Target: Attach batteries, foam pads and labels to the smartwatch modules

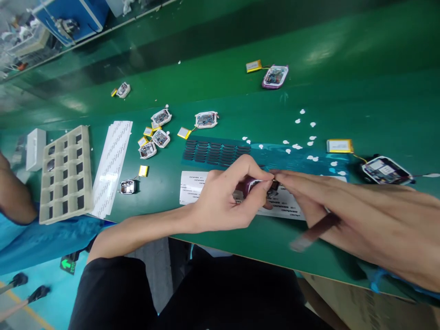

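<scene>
My left hand (237, 195) is closed around a small dark purple device case (250, 184), thumb and index finger pinched at its right side. My right hand (316, 201) meets it there, fingertips pressed together at the edge of the device; a brownish strip-like tool (314, 233), blurred, sticks out below its palm. Between the hands a small dark part shows, mostly hidden by the fingers. Under both hands lies a white printed sheet (192, 185). Just behind it is a blue film with rows of black strips (216, 152).
Open device cases with yellow-edged batteries lie behind and left, one purple (275, 77), one black (387, 170) at right. White round stickers (297, 146) dot the mat. A compartment tray (65, 174) and long white sheets (112, 169) stand left, near another person's arm (15, 192).
</scene>
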The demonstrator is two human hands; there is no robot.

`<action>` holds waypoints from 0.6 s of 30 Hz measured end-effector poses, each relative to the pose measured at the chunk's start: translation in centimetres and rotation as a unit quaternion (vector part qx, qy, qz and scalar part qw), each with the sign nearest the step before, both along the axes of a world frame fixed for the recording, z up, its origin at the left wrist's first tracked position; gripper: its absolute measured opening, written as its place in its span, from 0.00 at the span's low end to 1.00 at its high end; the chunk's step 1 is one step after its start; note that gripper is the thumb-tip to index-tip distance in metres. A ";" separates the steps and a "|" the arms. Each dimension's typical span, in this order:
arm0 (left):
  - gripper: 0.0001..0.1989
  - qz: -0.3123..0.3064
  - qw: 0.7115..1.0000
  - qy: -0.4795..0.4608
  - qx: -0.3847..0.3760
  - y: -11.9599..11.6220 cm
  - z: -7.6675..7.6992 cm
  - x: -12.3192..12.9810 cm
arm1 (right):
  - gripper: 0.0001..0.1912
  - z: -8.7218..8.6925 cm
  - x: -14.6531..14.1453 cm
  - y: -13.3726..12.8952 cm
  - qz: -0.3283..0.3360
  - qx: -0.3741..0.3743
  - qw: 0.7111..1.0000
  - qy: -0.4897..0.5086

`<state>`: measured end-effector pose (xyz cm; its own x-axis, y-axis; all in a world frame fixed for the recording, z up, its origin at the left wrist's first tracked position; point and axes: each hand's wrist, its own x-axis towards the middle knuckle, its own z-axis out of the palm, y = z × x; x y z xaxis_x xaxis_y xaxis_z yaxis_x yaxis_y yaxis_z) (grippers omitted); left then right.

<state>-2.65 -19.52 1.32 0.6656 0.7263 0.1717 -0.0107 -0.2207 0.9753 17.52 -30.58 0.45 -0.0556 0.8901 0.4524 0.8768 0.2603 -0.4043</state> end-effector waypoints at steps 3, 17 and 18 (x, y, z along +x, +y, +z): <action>0.05 -0.005 1.000 -0.010 0.000 0.2 0.2 0.0 | 0.18 0.6 -0.3 0.7 -0.008 -0.010 1.000 0.023; 0.11 -0.089 0.990 -0.035 -0.101 0.2 0.4 -0.2 | 0.23 3.4 -1.2 5.0 0.014 -0.220 0.893 0.392; 0.12 -0.098 0.985 -0.043 -0.137 0.3 0.6 -0.2 | 0.24 3.3 -1.2 5.0 0.005 -0.222 0.892 0.393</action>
